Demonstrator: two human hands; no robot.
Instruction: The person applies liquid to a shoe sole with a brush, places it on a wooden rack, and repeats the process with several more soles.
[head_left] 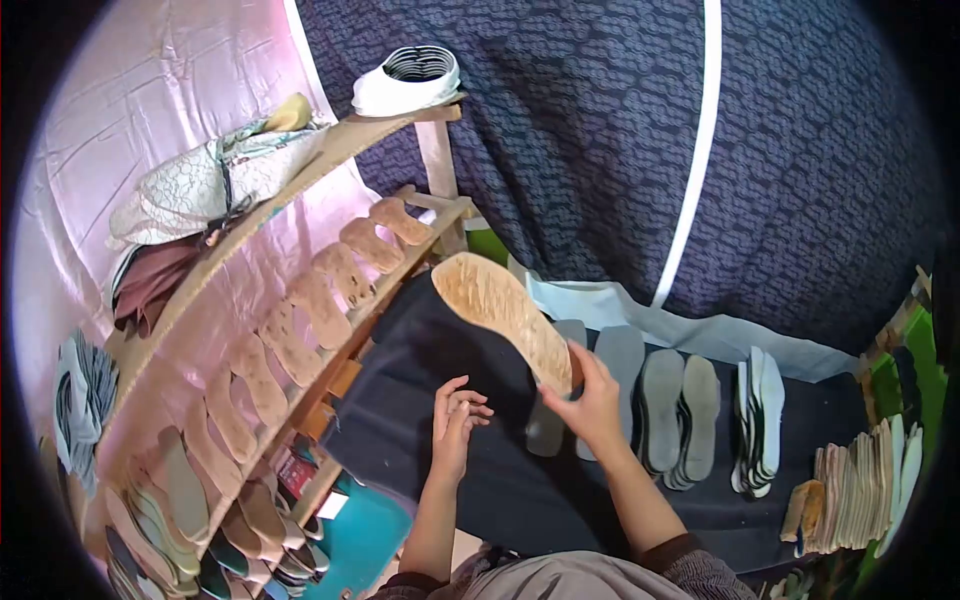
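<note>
My right hand (588, 398) grips a tan insole (500, 305) by its narrower end, thumb on one side and fingers on the other. The insole is held up at a slant above the dark cloth (480, 440), its streaky, glue-like face turned toward me. To its left, my left hand (458, 420) hovers with fingers loosely curled and apart, holding nothing. Beneath and beside my right hand lie grey insoles (622, 360), partly hidden by it. Farther right are stacked grey insoles (660, 400) and a stack of white insoles (768, 410).
A wooden rack (300, 410) on the left carries a row of tan insoles (325, 310), with bundled cloth (190, 195) and a white roll (408, 85) on its upper shelf. At the right edge stands a pile of beige insoles (850, 490). A dark patterned curtain (560, 130) hangs behind.
</note>
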